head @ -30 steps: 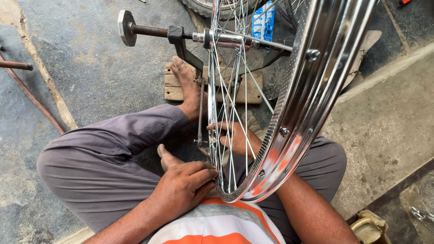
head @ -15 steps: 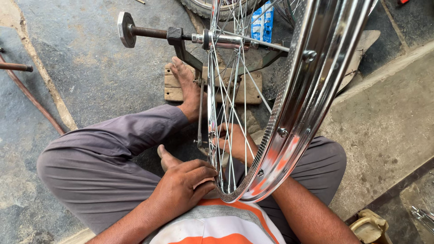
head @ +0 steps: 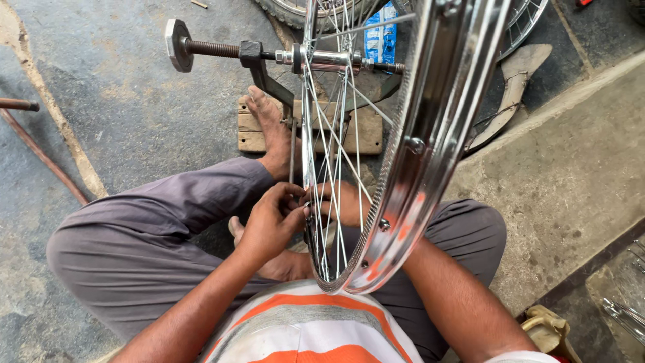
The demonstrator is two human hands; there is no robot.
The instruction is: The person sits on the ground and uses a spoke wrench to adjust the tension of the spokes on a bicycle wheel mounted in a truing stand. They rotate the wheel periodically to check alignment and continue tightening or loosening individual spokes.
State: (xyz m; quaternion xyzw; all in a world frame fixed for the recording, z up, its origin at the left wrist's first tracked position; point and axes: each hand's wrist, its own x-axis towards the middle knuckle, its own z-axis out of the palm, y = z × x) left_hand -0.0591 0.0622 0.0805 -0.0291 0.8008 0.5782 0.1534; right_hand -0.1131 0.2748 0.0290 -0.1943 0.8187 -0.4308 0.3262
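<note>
A chrome bicycle wheel point(head: 430, 154) stands upright on a dark metal stand point(head: 259, 64), its hub axle point(head: 332, 60) clamped at the top. I sit cross-legged behind it in grey trousers. My left hand point(head: 272, 222) is raised to the wheel's left side, its fingertips pinched on a thin spoke point(head: 308, 202) low in the wheel. My right hand point(head: 346, 202) reaches in from the other side and shows only through the spokes, close to the left fingertips. Its grip is hidden by the spokes.
My bare foot point(head: 269, 124) rests on a wooden board point(head: 359, 131) at the stand's base. A second wheel with a tyre point(head: 289, 10) and a blue packet point(head: 379, 37) lie beyond. A rusty rod point(head: 40, 151) crosses the concrete floor at left. A raised concrete slab point(head: 571, 168) runs along the right.
My left hand has lifted off the bottom of the rim near my lap and moved up to pinch a spoke. The right hand has stayed among the spokes.
</note>
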